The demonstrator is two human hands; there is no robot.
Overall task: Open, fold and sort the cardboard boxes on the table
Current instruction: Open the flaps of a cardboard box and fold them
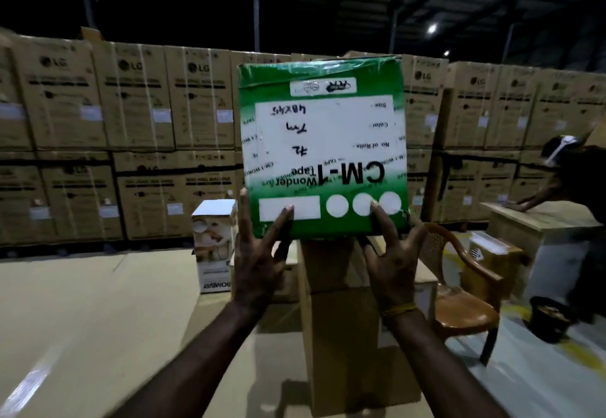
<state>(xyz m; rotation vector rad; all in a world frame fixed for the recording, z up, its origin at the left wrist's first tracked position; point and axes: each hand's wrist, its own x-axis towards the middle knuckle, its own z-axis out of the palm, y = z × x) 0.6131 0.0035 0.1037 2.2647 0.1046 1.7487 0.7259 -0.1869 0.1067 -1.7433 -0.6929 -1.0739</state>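
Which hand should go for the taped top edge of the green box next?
Probably right. The right hand touches the green-and-white cardboard box lightly, fingers splayed; the left hand sits flatter under its bottom edge and could support it.

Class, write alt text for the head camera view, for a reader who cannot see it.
Two bare hands, left hand and right hand, hold up a green and white tape box, its print upside down. Behind stand stacked brown cartons; a brown plastic chair is at right.

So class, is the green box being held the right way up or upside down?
Upside down: the print on the green box reads inverted.
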